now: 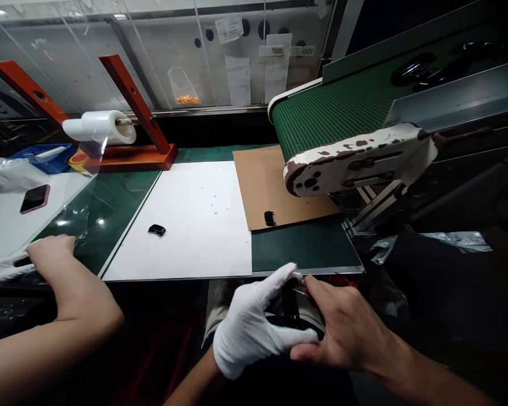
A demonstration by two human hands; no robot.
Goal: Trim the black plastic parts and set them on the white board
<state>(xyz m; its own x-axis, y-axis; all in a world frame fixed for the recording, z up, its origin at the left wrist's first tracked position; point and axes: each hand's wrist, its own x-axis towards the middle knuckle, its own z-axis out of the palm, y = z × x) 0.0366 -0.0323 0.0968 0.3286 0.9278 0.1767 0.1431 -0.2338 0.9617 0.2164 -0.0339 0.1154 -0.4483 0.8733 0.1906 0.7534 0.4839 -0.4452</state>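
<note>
a: what are the hands doing?

b: the person's left hand (249, 330), in a white cotton glove, is curled, thumb raised and fingers running across underneath. the bare right hand (347, 330) comes in from the other side, its fingers (317, 290) bent in a pinch. between the two sits a narrow black piece (290, 301), upright just below the front edge of the bench and mostly hidden by the fingers.

a: can you tell what that piece is?

b: not exactly. two small curved black pieces (156, 229) lie out on the bench, one on a white board (203, 254) and the other on a brown cardboard sheet (258, 186) just to its right. a green mesh conveyor belt (334, 113) rises above the far corner of the cardboard.

a: anyone else at the bench?

b: yes, a co-worker's bare hand (51, 252) rests on a white glove (4, 272) at the left, beside a green bench mat (105, 208). farther left lies a phone in a pink case (34, 198), and behind it stands a roll of plastic film (99, 127) on an orange stand (129, 158).
</note>
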